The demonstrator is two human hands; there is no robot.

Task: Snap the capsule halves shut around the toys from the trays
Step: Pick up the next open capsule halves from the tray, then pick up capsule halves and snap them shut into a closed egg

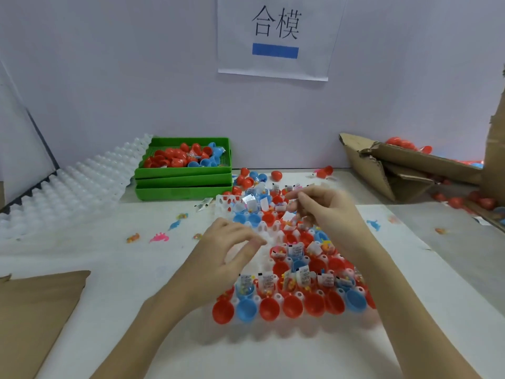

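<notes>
The white table [82, 258] carries, largest first, a stack of empty white moulded trays [71, 187] leaning at its far left edge, torn cardboard boxes [404, 170] at the far right corner, stacked green bins [183, 181] of red and blue capsule halves at the far edge, and in the middle the working tray [276, 231], its wells filled with open red and blue capsule halves [292, 307], many holding wrapped toys [297, 250]. Loose toys [158, 237] lie on the table left of the tray. The left hand [226, 250] hovers over the tray's left edge, fingers loosely curled and apart; it seems to hold nothing, though blur leaves that uncertain. The right hand [325, 206] is over the far half of the tray, fingertips drawn together as if pinching something small, but I cannot tell what. The filled halves lie directly beneath and toward the near edge from both hands, mouths up, so the right hand looks nearer the far rows and the left nearer the near-left ones.
</notes>
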